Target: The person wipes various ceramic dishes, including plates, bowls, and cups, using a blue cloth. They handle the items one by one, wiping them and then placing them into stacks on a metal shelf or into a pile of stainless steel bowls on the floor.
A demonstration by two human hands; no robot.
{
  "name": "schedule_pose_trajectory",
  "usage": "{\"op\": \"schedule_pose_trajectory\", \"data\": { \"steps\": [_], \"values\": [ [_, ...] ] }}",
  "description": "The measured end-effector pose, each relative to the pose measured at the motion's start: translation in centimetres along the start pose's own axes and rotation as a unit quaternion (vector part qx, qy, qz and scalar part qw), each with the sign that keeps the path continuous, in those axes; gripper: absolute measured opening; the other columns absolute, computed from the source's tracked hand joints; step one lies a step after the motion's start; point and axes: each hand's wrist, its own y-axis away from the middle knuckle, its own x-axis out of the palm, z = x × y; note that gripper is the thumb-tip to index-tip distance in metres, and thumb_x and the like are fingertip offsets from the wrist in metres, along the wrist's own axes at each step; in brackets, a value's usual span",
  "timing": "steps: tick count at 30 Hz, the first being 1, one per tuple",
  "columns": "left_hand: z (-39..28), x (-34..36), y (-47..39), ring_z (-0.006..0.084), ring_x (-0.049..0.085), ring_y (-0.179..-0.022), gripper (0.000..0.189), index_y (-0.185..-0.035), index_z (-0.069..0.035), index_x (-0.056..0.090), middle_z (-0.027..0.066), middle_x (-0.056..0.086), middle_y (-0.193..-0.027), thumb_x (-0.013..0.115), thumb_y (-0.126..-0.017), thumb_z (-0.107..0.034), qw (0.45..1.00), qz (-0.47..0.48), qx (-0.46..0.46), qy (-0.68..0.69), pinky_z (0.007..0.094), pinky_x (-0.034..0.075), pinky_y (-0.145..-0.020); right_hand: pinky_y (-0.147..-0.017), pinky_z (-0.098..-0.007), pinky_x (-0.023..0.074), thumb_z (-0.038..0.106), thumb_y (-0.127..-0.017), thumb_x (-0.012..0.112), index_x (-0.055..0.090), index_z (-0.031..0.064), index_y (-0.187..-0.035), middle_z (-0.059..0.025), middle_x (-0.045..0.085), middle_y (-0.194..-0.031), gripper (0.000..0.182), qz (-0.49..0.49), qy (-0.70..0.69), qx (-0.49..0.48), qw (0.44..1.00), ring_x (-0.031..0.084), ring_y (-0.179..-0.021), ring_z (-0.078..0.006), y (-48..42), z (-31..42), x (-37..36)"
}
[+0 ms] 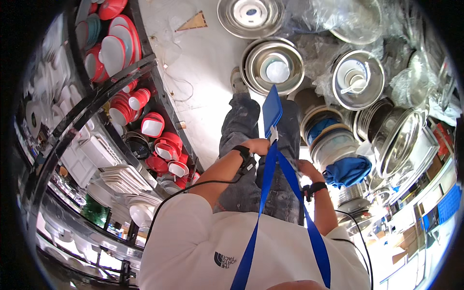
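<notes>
My left hand (258, 146) is in front of my thighs, its fingertips running behind the blue lanyard (267, 174) close to its white clip (274, 134). From that clip hangs a blue badge holder (272, 108). Beside my right thigh is my right hand (310, 170), its fingers partly hidden and washed out by glare. The nearest things to it are a stack of round basins (331, 143) and a crumpled blue cloth or bag (347, 170). Whether either hand holds anything is not visible. Both wrists wear black straps, with cables running back along the arms.
On the left, a dark metal shelf (105, 88) bears red-and-white bowls (127, 40), red cups (139, 98) and white square plates (125, 179). Nested steel basins (250, 69) stand by my feet. More steelware and plastic wrap (319, 54) crowd the right. A cardboard triangle (194, 22) lies on the pale floor.
</notes>
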Motion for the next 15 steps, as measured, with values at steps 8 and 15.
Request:
{"op": "schedule_pose_trajectory", "data": {
  "steps": [8, 15],
  "values": [
    [1.1, -3.6, 20.0, 0.0204, 0.064, -0.085, 0.026, -0.102, 0.001, 0.062, 0.0121, 0.066, -0.094, 0.058, -0.086, -0.019, 0.799, -0.525, -0.004, 0.292, 0.0316, 0.049, -0.077, -0.063, -0.0357, 0.0483, 0.043, -0.092, 0.048, 0.057, 0.0015, -0.116, -0.0099, 0.063, -0.102, 0.049, -0.032, -0.171, 0.007, 0.985, 0.06, -0.087, -0.022, -0.5, 6.7, -6.5],
    [-2.2, 15.1, 35.8, 0.016, 0.064, -0.08, 0.025, -0.099, -0.002, 0.064, 0.0087, 0.068, -0.089, 0.058, -0.086, -0.022, 0.59, -0.738, -0.001, 0.327, 0.0297, 0.051, -0.071, -0.063, -0.0319, 0.0491, 0.042, -0.091, 0.05, 0.065, 0.0037, -0.094, -0.007, 0.068, -0.082, 0.041, -0.029, -0.08, -0.02, 0.996, 0.062, -0.067, -0.0162, 5.2, 17.1, -13.2]
  ]
}}
